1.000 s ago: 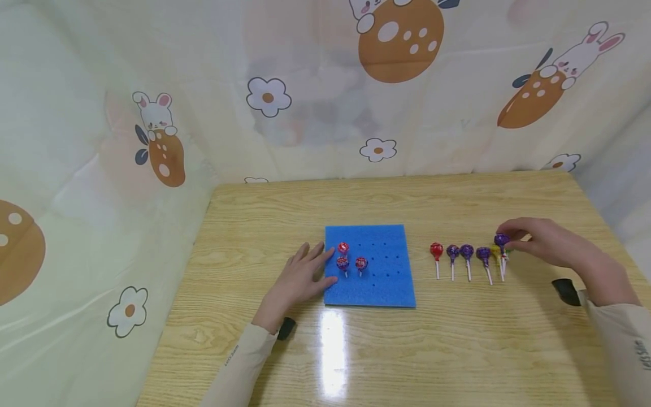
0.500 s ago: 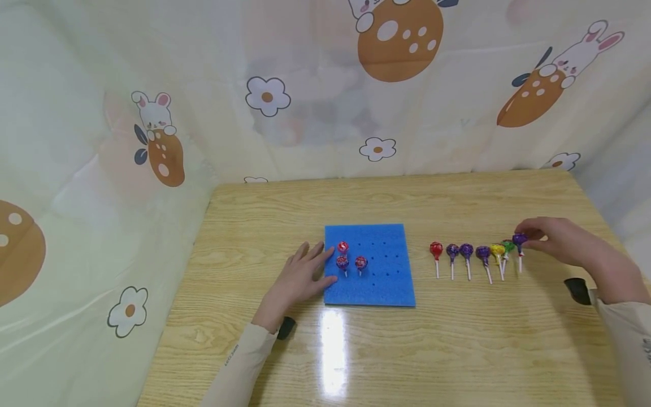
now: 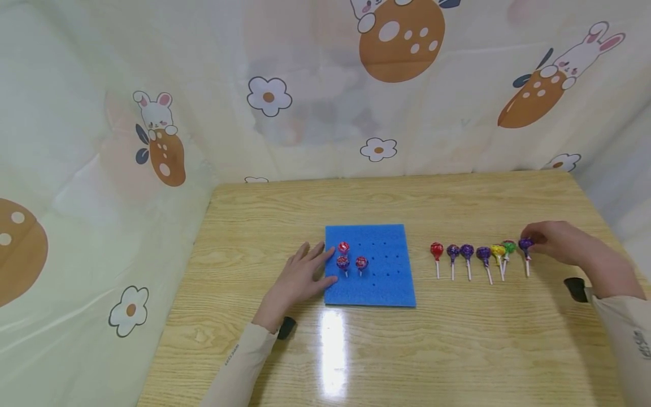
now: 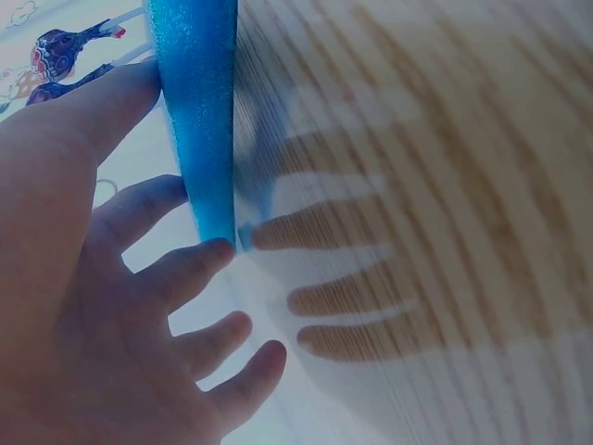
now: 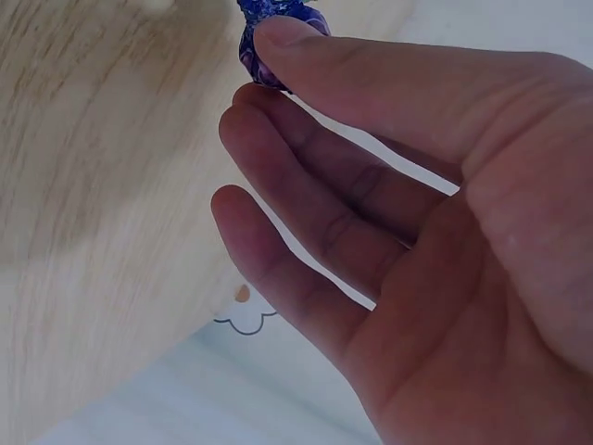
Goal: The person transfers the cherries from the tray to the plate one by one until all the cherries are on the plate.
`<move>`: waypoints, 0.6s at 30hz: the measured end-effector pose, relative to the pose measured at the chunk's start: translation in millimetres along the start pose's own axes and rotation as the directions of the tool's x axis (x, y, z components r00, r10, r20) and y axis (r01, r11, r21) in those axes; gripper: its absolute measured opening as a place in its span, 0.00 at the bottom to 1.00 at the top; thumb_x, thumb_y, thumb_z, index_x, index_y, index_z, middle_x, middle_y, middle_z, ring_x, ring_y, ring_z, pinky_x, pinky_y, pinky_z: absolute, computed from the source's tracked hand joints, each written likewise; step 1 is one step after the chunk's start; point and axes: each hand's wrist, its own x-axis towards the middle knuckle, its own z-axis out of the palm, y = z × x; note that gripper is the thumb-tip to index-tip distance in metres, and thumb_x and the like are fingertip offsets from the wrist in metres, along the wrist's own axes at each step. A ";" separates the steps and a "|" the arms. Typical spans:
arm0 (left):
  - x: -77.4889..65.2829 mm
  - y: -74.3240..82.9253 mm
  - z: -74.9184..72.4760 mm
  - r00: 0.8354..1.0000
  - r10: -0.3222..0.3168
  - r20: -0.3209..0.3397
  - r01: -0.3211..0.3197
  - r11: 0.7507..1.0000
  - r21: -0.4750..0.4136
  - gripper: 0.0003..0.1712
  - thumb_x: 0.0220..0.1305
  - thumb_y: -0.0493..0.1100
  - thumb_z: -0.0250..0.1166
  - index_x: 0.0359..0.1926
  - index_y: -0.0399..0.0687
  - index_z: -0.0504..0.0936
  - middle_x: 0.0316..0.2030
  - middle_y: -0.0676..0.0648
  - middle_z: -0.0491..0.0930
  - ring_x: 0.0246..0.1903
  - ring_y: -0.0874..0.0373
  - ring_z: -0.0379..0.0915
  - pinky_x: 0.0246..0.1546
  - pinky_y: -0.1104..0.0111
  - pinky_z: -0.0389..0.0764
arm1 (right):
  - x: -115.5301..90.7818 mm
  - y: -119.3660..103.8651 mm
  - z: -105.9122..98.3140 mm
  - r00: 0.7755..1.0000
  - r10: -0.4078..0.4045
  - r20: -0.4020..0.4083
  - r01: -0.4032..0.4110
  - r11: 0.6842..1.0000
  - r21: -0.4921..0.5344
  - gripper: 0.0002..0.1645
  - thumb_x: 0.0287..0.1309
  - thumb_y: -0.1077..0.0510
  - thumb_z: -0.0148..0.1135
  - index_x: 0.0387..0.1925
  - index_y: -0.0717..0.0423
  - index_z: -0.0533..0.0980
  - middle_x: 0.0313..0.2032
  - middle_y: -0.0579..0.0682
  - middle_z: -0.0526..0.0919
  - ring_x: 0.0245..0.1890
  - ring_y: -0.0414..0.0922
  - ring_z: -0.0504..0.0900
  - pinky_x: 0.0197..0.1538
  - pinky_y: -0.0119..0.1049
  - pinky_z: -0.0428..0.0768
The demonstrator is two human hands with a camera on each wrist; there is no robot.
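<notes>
My right hand (image 3: 559, 242) pinches a purple lollipop (image 3: 526, 244) by its wrapped head, at the right end of a row of lollipops. In the right wrist view the thumb lies over the purple wrapper (image 5: 264, 65), with fingertips just under it. My left hand (image 3: 300, 274) rests at the left edge of a blue foam board (image 3: 376, 297), fingers straight and spread. The left wrist view shows thumb and fingertips against the side of the foam (image 4: 199, 111). Three red-and-purple wrapped lollipops (image 3: 361, 263) stand in the board's left part, beside small holes.
Left of the held lollipop lie a red lollipop (image 3: 437, 250), several purple ones (image 3: 467, 251), a yellow one (image 3: 498, 251) and a green one (image 3: 509, 246), sticks toward me. The yellow and green ones overlap. A patterned curtain (image 3: 315, 124) hangs behind the wooden table (image 3: 432, 350).
My right hand has carried the purple lollipop rightward, past the yellow and green ones, and lowered it slightly at the row's end. The left hand has stayed on the foam board.
</notes>
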 end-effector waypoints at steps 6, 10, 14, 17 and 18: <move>0.7 -0.4 0.5 1.000 -0.003 0.003 0.003 1.000 0.002 0.42 0.70 0.68 0.55 0.79 0.66 0.54 0.80 0.49 0.48 0.80 0.41 0.36 0.75 0.37 0.49 | 3.4 4.3 2.7 1.000 -0.001 0.012 0.001 1.000 -0.008 0.10 0.56 0.69 0.67 0.41 0.69 0.80 0.35 0.54 0.86 0.36 0.50 0.83 0.40 0.50 0.81; 0.6 0.2 0.1 1.000 -0.009 0.007 0.009 1.000 0.003 0.42 0.70 0.68 0.55 0.79 0.66 0.54 0.80 0.49 0.48 0.80 0.41 0.35 0.75 0.38 0.49 | 3.6 5.9 5.5 1.000 -0.003 0.013 0.003 1.000 -0.003 0.10 0.55 0.69 0.67 0.41 0.68 0.81 0.35 0.55 0.86 0.37 0.52 0.83 0.41 0.53 0.81; 0.5 0.9 -0.5 1.000 -0.006 0.005 0.006 1.000 0.004 0.42 0.70 0.68 0.56 0.79 0.66 0.54 0.80 0.49 0.49 0.80 0.40 0.36 0.75 0.37 0.50 | 3.2 7.5 8.7 1.000 -0.004 0.014 0.004 1.000 0.001 0.11 0.55 0.70 0.67 0.41 0.70 0.81 0.35 0.56 0.86 0.37 0.53 0.83 0.41 0.53 0.81; 0.5 1.7 -1.7 1.000 -0.001 0.000 0.001 1.000 0.006 0.42 0.70 0.68 0.56 0.79 0.65 0.55 0.80 0.48 0.49 0.79 0.39 0.37 0.74 0.37 0.51 | 2.8 7.8 9.1 1.000 0.000 0.017 0.000 1.000 0.002 0.12 0.55 0.70 0.67 0.42 0.71 0.80 0.35 0.58 0.86 0.36 0.54 0.83 0.40 0.52 0.81; 0.4 2.0 -2.1 1.000 0.000 -0.001 0.000 1.000 0.007 0.42 0.70 0.67 0.56 0.79 0.65 0.55 0.80 0.48 0.50 0.79 0.39 0.37 0.74 0.37 0.51 | 2.6 7.8 9.1 1.000 0.002 0.018 -0.002 1.000 0.002 0.13 0.55 0.70 0.67 0.43 0.72 0.80 0.35 0.59 0.86 0.37 0.55 0.83 0.40 0.53 0.81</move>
